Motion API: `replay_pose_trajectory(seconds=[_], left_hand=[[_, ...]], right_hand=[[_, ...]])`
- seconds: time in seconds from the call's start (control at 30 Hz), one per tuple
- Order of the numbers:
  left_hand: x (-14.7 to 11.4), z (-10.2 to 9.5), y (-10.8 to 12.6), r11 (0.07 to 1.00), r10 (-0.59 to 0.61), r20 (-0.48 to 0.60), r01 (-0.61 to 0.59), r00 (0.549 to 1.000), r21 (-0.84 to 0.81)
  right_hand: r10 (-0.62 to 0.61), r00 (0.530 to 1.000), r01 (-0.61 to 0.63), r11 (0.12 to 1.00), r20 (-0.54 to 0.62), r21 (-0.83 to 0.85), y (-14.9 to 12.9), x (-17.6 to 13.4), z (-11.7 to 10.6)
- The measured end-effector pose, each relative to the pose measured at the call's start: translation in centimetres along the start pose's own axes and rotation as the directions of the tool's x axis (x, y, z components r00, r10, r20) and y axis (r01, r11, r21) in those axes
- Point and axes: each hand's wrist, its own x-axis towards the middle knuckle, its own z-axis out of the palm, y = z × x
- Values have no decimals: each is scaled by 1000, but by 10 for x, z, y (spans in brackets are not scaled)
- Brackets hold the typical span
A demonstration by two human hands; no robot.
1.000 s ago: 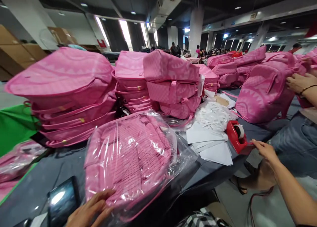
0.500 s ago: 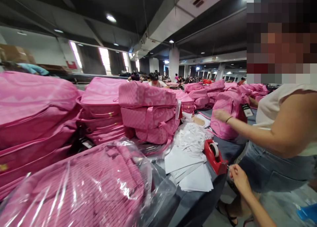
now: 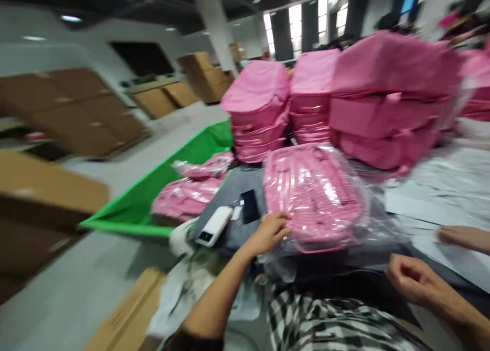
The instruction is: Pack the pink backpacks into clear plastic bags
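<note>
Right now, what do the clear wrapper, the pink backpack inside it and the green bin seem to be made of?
Wrapper: thin, glossy plastic film; transparent, with bright highlights.
Backpack: probably fabric, with fine lines; glare hides its finish.
Bin: perhaps plastic or coated cloth; its wall looks smooth.

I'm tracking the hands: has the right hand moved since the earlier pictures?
Yes, the right hand has moved left, from right of the white papers toward the wrapped backpack.
</note>
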Motion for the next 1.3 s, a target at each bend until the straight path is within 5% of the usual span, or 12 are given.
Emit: replay_pose_trajectory(seconds=[0.1, 0.2, 0.3, 0.43, 0.6, 0.73, 0.9, 1.0, 1.1, 1.2, 1.3], left_hand=[[8, 2, -9, 998, -42, 47, 44, 998, -41], [8, 3, -9, 998, -27, 42, 30, 999, -62], [5, 5, -7, 999, -15, 45, 17, 999, -48], [6, 7, -10, 999, -36, 52, 38, 998, -39], [8, 6, -15, 995, -14, 60, 20, 998, -98], [10, 4, -17, 994, 4, 107, 8, 994, -108], [12, -2, -22, 994, 7, 197, 14, 980, -107], [11, -5, -23, 993, 48, 242, -20, 969, -120], [12, -2, -22, 996, 39, 151, -27, 988, -81], [16, 3, -26, 995, 59, 102, -50, 993, -90], [20, 9, -31, 990, 137, 82, -133, 987, -55]], right_hand=[[-68, 941, 122, 982, 330, -146, -54, 62, 13], [-157, 855, 347, 881, 495, -321, -97, 128, 41], [-177, 822, 508, 659, 541, -555, -108, 189, 66], [-35, 879, 423, 521, 476, -742, -95, 239, 66], [-103, 949, 307, 496, 297, -812, -94, 229, 45], [-178, 914, 401, 530, 364, -747, -98, 200, 67], [-52, 934, 323, 541, 352, -776, -84, 200, 102], [-60, 925, 347, 539, 376, -768, -79, 208, 104], [-76, 919, 362, 555, 387, -749, -81, 203, 94], [-240, 897, 438, 606, 372, -664, -80, 186, 78], [-547, 791, 571, 496, 276, -654, -62, 171, 71]])
